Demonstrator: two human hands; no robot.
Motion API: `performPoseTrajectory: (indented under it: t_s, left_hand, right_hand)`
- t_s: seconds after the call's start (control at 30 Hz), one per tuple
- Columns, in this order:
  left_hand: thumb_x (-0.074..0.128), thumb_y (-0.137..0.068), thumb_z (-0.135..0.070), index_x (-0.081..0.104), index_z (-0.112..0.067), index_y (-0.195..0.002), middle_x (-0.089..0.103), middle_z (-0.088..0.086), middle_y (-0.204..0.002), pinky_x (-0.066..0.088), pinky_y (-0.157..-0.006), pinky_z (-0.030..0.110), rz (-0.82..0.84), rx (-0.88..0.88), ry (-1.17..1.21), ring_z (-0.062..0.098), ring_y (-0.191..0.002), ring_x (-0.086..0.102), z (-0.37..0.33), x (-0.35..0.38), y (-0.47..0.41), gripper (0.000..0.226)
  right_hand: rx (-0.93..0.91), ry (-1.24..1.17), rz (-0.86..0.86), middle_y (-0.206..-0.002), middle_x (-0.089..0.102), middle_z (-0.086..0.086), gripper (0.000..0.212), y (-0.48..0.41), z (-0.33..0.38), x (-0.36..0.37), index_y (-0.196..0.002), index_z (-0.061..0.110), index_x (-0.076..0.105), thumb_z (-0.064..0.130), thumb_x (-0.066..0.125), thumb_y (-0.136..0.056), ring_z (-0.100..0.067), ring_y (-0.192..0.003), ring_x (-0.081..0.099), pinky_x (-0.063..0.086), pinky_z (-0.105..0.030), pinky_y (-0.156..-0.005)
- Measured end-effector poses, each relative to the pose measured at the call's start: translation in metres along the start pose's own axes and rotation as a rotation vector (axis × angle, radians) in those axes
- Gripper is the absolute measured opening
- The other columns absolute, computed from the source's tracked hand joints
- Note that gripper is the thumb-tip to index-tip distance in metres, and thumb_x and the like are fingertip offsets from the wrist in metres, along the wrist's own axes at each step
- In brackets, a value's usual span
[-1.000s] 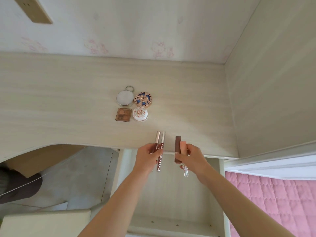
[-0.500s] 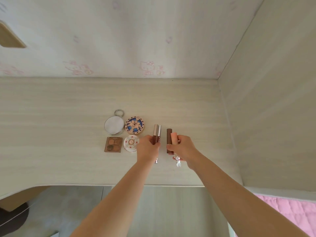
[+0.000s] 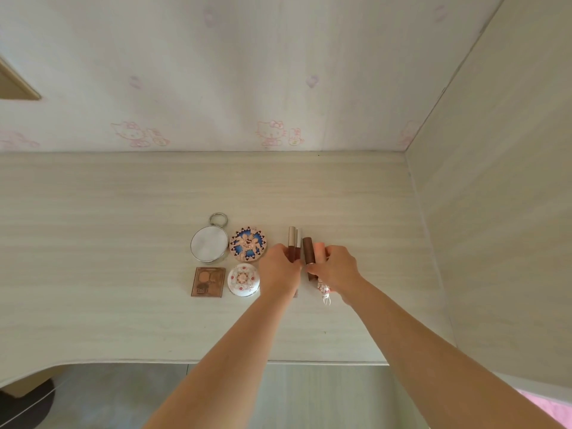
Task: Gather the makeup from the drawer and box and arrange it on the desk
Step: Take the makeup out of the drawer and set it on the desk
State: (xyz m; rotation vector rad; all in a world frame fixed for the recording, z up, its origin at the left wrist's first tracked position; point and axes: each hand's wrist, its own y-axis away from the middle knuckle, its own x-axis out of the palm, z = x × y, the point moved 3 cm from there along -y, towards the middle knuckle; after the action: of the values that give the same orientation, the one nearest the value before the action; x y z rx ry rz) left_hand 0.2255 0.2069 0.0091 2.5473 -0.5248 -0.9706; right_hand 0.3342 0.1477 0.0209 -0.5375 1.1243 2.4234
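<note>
Two gloss tubes, gripped in my left hand, and a brown tube, gripped with a pink tube in my right hand, now sit just right of the blue compact, carried in from the front edge of the desk. I judge placement nearly done. Bare desk runs right of the compact to the side panel.

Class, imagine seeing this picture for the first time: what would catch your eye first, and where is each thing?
Two hands meet over the desk: the left hand grips two slim lip gloss tubes, the right hand a dark brown tube. Just left of them, a blue-patterned compact stands out in a neat square of four cases. Pink cartoon cats dot the wall behind.
</note>
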Motion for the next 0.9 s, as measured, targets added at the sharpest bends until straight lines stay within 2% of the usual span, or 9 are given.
performPoseTrajectory:
  t_s: [0.07,0.13,0.23,0.3,0.43,0.53,0.63,0.77,0.9]
  left_hand:
    - [0.067,-0.083,-0.008,0.056,-0.015,-0.088,0.062,0.0,-0.079,0.059,-0.057,0.034,0.007,0.01,0.01,0.019,-0.065,0.066,0.001,-0.001,0.0,0.014]
    - [0.067,-0.083,-0.009,0.056,-0.016,-0.088,0.058,-0.005,-0.075,0.059,-0.064,0.035,0.003,0.017,0.009,0.017,-0.067,0.065,0.002,-0.003,0.001,0.014]
    - [0.063,-0.087,-0.012,0.057,-0.01,-0.095,0.054,-0.006,-0.076,0.046,-0.055,0.023,-0.038,0.04,-0.065,0.016,-0.071,0.058,0.006,-0.004,0.001,0.01]
    - [0.06,-0.088,-0.013,0.057,-0.008,-0.099,0.055,-0.002,-0.084,0.037,-0.057,0.018,-0.062,0.06,-0.12,0.017,-0.079,0.055,0.007,-0.006,0.002,0.012]
    - [0.057,-0.089,-0.011,0.057,-0.003,-0.107,0.062,0.009,-0.099,0.04,-0.071,0.026,-0.073,0.073,-0.172,0.02,-0.088,0.056,0.006,-0.006,0.002,0.02]
    - [0.056,-0.09,-0.012,0.056,-0.003,-0.107,0.063,0.011,-0.097,0.047,-0.073,0.031,-0.07,0.078,-0.197,0.024,-0.091,0.059,0.003,-0.006,0.002,0.019]
    - [0.056,-0.089,-0.012,0.058,-0.004,-0.1,0.064,0.011,-0.093,0.047,-0.067,0.031,-0.061,0.081,-0.223,0.023,-0.084,0.06,0.002,-0.005,0.002,0.014]
    - [0.055,-0.089,-0.012,0.057,-0.005,-0.1,0.062,0.009,-0.094,0.049,-0.071,0.035,-0.076,0.084,-0.238,0.023,-0.085,0.058,0.0,-0.006,0.003,0.013]
    - [0.052,-0.092,-0.009,0.056,-0.002,-0.104,0.059,0.012,-0.102,0.043,-0.069,0.031,-0.081,0.119,-0.28,0.022,-0.087,0.054,0.0,-0.006,0.005,0.015]
  right_hand:
    - [-0.009,0.014,0.003,-0.088,0.063,-0.009,0.023,-0.001,0.001,0.0,-0.101,0.004,0.063,0.012,0.068,-0.08,-0.029,-0.091,0.064,0.055,-0.04,-0.082]
    - [-0.004,0.016,0.01,-0.09,0.064,-0.011,0.023,-0.002,0.0,0.0,-0.1,0.004,0.063,0.013,0.069,-0.08,-0.029,-0.093,0.064,0.054,-0.042,-0.084]
    - [0.003,0.035,-0.007,-0.09,0.063,-0.009,0.027,-0.004,0.0,-0.002,-0.102,0.003,0.061,0.014,0.07,-0.079,-0.028,-0.091,0.063,0.054,-0.039,-0.083]
    - [-0.007,0.056,-0.021,-0.089,0.06,-0.008,0.028,-0.006,0.002,-0.002,-0.103,0.004,0.059,0.013,0.069,-0.079,-0.028,-0.091,0.062,0.054,-0.039,-0.082]
    - [-0.024,0.085,-0.047,-0.095,0.062,-0.011,0.028,-0.008,0.003,-0.003,-0.105,0.004,0.057,0.01,0.066,-0.079,-0.029,-0.093,0.061,0.054,-0.041,-0.082]
    - [-0.042,0.086,-0.05,-0.098,0.063,-0.01,0.029,-0.01,0.003,-0.001,-0.106,0.005,0.057,0.01,0.066,-0.079,-0.028,-0.094,0.061,0.055,-0.042,-0.082]
    - [-0.056,0.056,-0.067,-0.099,0.065,-0.011,0.027,-0.012,0.001,-0.001,-0.104,0.005,0.058,0.008,0.067,-0.079,-0.027,-0.091,0.063,0.056,-0.044,-0.08]
    - [-0.078,0.096,-0.071,-0.103,0.06,-0.004,0.033,-0.015,-0.003,0.0,-0.113,0.01,0.055,0.013,0.065,-0.082,-0.02,-0.088,0.057,0.052,-0.033,-0.078]
    - [-0.102,0.134,-0.073,-0.111,0.061,-0.004,0.038,-0.015,-0.007,0.0,-0.12,0.011,0.054,0.015,0.064,-0.084,-0.015,-0.086,0.051,0.039,-0.024,-0.072]
